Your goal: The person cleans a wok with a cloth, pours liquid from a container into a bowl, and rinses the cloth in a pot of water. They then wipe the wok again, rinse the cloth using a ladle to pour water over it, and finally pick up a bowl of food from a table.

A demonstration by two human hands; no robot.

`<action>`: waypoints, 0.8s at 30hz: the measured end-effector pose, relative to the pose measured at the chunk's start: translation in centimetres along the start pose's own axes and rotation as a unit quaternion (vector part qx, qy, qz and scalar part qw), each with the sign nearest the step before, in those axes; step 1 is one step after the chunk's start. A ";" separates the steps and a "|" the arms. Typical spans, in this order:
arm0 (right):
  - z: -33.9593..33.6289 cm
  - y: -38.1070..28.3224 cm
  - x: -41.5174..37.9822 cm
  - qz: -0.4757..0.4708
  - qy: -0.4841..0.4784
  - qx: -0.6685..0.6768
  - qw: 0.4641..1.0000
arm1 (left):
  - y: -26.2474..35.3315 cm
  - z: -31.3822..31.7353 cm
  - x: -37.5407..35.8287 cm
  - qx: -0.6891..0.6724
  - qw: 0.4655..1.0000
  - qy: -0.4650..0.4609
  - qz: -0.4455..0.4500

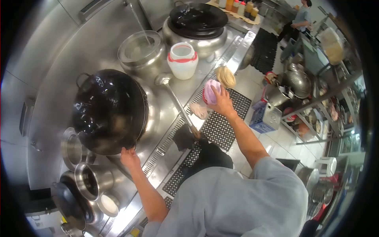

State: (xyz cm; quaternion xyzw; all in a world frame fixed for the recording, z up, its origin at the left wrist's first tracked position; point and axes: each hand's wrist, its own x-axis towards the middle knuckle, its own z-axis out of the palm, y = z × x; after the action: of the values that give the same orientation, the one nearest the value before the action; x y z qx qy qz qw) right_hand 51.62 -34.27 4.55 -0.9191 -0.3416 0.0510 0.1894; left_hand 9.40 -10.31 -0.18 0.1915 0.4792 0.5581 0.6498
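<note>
My left hand point(130, 158) is closed at the near edge of a large black wok point(108, 114), which sits tilted on the steel range; the exact grip is partly hidden. My right hand point(222, 101) is wrapped round a crumpled pink cloth point(211, 90) with a red edge, at the front of the range. Just beyond it is a tan, bristly, brush-like bundle point(226, 77). A long-handled ladle point(175, 98) lies between my hands, and a pale, wrinkled cloth point(198, 111) rests near its handle.
Behind the ladle stand a white plastic jar point(182, 63) and a lidded steel pot point(140, 51). Another black wok point(199, 17) is at the far end. Steel pots point(92, 181) are at the near left. Rubber mats point(223, 130) cover the floor. A person point(302, 21) stands far right.
</note>
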 end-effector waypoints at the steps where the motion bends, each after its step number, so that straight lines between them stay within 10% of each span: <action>1: -0.1 -0.2 1.3 0.001 -0.028 -0.024 0.999 | 0.6 0.4 0.3 -0.007 1.000 0.000 -0.014; 6: 5.1 2.5 5.1 -0.108 0.089 0.004 0.990 | 2.7 -0.6 1.3 0.036 0.999 0.008 -0.033; 15: 3.2 4.9 10.1 -0.023 -0.017 0.128 0.991 | 4.1 8.2 -6.8 -0.154 0.982 0.066 -0.088; 18: -4.6 -1.2 10.4 -0.125 0.036 0.206 0.970 | 4.1 6.9 -5.6 -0.166 0.980 0.039 -0.105; 20: -9.3 -9.7 8.8 -0.021 -0.053 0.452 0.890 | 3.7 6.1 -5.5 -0.149 0.981 0.005 -0.127; 24: -8.8 -18.0 10.1 -0.094 -0.228 0.507 0.826 | 3.9 4.1 -6.1 0.010 0.994 -0.068 -0.080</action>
State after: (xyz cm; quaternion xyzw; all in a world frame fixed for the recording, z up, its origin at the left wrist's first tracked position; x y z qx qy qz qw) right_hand 50.32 -17.98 19.91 -0.6193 -0.3857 0.4076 0.5491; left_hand 11.26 -13.46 7.28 0.1966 0.4528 0.4852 0.7217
